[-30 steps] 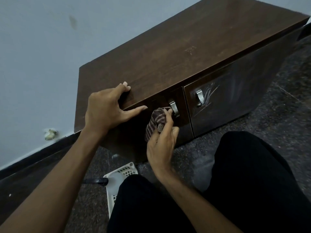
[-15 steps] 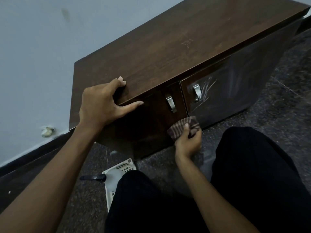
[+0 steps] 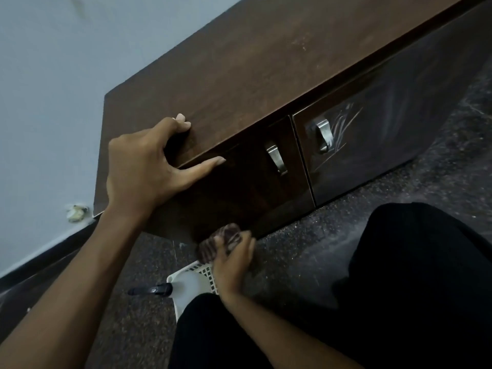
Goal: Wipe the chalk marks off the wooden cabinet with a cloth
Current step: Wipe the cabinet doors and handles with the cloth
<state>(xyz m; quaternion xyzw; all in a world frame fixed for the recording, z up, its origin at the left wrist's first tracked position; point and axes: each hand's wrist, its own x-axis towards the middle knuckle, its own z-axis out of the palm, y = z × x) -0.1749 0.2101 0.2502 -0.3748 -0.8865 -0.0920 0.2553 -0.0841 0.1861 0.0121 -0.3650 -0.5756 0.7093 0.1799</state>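
A low dark wooden cabinet (image 3: 266, 65) stands against the wall, with two doors and metal handles. My left hand (image 3: 143, 166) grips its top front edge, fingers on top and thumb under the lip. My right hand (image 3: 231, 258) holds a bunched striped brown cloth (image 3: 222, 242) against the bottom edge of the left door (image 3: 239, 187). White chalk marks (image 3: 343, 123) streak the right door beside its handle (image 3: 323, 137). The left door looks dark and free of marks.
A white plastic basket (image 3: 197, 278) with a black-handled tool (image 3: 151, 290) lies on the speckled dark floor (image 3: 306, 251) near my knee. My legs in black trousers (image 3: 412, 275) fill the lower right. A pale blue wall (image 3: 53, 75) runs behind the cabinet.
My right hand has swept the cloth from the left door's handle down and across to the door's bottom left edge. My left hand has stayed on the cabinet top.
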